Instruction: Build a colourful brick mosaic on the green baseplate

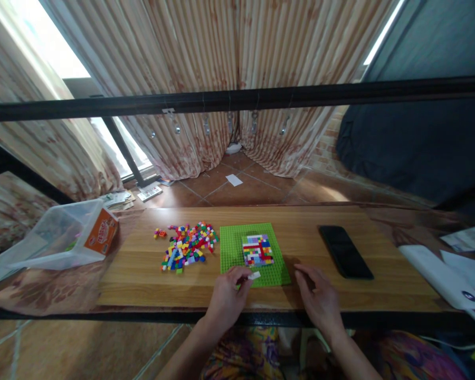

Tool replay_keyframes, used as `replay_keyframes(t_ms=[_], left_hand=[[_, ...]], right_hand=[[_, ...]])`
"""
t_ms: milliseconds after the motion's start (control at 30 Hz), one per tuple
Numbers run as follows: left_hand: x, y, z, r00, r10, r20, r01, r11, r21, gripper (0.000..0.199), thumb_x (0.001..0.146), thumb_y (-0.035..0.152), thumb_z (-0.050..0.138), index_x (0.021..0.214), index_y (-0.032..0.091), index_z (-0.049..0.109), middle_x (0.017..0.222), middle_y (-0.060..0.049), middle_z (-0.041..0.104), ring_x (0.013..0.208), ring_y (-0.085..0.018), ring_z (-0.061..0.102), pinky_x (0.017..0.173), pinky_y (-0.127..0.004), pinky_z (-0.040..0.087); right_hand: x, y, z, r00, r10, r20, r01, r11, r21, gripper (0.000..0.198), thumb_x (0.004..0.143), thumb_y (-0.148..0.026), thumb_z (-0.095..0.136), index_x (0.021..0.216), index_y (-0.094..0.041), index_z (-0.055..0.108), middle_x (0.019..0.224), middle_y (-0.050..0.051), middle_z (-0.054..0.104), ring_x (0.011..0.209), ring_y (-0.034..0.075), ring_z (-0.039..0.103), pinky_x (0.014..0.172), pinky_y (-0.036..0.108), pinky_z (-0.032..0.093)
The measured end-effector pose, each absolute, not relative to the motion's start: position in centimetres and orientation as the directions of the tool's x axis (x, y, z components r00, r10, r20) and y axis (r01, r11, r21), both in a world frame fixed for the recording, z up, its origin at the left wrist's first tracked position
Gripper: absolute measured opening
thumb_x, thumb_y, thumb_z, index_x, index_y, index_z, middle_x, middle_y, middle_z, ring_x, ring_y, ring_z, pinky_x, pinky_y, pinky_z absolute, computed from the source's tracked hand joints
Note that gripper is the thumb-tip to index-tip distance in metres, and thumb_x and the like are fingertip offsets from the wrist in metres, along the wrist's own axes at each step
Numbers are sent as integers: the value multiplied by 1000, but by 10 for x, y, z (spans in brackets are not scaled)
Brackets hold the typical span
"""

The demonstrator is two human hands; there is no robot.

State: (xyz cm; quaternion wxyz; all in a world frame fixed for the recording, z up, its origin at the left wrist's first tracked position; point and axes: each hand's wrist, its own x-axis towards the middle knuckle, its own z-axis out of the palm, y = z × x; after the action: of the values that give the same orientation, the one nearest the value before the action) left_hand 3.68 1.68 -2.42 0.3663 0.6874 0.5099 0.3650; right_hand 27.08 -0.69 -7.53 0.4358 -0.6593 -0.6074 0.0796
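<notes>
My left hand (230, 290) is closed in a pinch on a small white toy brick (254, 275), held over the front part of the green baseplate (230, 243). On the plate sits a block of many-coloured bricks (258, 250) packed close together, just beyond the white brick. My right hand (316, 290) hovers at the wooden board to the right of the plate, thumb and fingers apart, with nothing seen between them. Left of the plate lies a loose pile of small coloured bricks (190, 245).
A black phone (345, 252) lies on the wooden board (142, 285) at the right. Beyond the board's right end is a white device (443, 277) with a cable. A clear plastic bin (63, 237) with an orange label lies at the left. A black bar (221, 101) crosses behind the board.
</notes>
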Motion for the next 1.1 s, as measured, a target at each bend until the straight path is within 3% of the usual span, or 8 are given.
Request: replay_keyframes(t_ms=[133,200,367,533,800,1000,1100], left_hand=[[42,13,-24,287,950,122,456,-247,855,13,86,15,57,83,21,69,85,-3,71,80,-16,65,75,-26,48],[45,12,-23,321,939,120,471,-268,840,13,88,16,57,84,21,69,85,-3,71,81,-16,65,75,-26,48],[53,12,-20,359,924,133,494,-309,813,15,90,19,56,83,21,69,82,-2,70,78,-16,65,71,-25,47],[56,15,-24,312,936,163,485,-304,820,12,89,16,57,84,20,67,86,-3,70,81,-15,65,74,-25,49],[45,33,-27,44,976,212,520,-203,830,13,88,16,54,97,19,63,90,-4,66,78,-15,63,71,-27,51],[47,45,-28,-38,985,170,540,-123,833,29,86,26,60,114,18,57,107,-9,62,86,-18,64,70,-30,54],[54,48,-31,-30,989,147,541,-108,834,38,86,28,61,122,18,53,116,-11,59,95,-20,63,77,-34,55]], right_hand=[[246,-18,-50,91,976,196,570,111,-814,33,93,-44,53,117,-26,66,113,9,68,91,20,66,65,29,55],[233,-21,-42,6,988,156,524,130,-842,33,94,-42,53,121,-28,64,112,8,68,92,19,67,64,28,55],[223,-17,-41,-52,968,247,471,242,-848,25,96,-36,51,109,-26,69,102,6,71,96,19,67,85,33,55],[232,-9,-46,-86,956,281,501,285,-817,20,96,-31,52,103,-26,70,98,4,72,90,17,68,80,30,55],[241,27,-49,6,916,402,589,322,-742,18,93,-31,56,96,-27,74,97,5,66,90,18,64,80,32,53],[238,38,-53,40,932,361,524,288,-802,18,90,-34,60,91,-28,76,103,6,61,96,19,61,83,34,53],[236,37,-50,81,941,327,468,254,-847,16,88,-34,63,88,-28,77,107,6,60,99,20,61,85,35,52]])
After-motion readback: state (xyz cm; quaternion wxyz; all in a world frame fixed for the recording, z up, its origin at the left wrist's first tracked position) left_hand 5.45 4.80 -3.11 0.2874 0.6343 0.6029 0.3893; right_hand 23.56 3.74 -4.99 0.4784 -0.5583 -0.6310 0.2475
